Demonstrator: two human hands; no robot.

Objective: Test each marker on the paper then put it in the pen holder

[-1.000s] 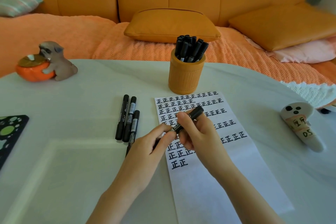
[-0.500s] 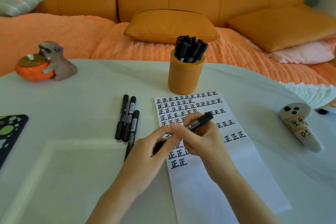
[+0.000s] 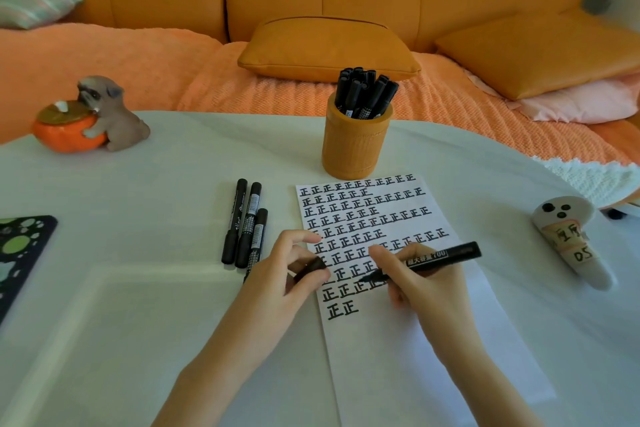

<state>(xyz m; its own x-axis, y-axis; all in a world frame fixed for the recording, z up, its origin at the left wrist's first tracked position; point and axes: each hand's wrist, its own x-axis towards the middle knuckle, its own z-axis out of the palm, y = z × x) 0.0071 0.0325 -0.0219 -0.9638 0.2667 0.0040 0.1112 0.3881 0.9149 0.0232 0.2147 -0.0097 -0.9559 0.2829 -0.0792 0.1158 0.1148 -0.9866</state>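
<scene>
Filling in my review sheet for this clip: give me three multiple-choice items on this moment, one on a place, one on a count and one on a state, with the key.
1. Where does the pen holder stand?
A. just beyond the far end of the paper
B. on the sofa
C. at the near table edge

2. How many loose markers lie left of the paper?
A. two
B. three
C. five

3. The held marker in the right hand is:
A. capped
B. uncapped
C. half inside the holder

Key:
1 A, the orange holder sits just past the top row of written characters.
2 B, three black markers lie side by side.
3 B, its bare tip shows, and the left hand pinches the cap.
</scene>
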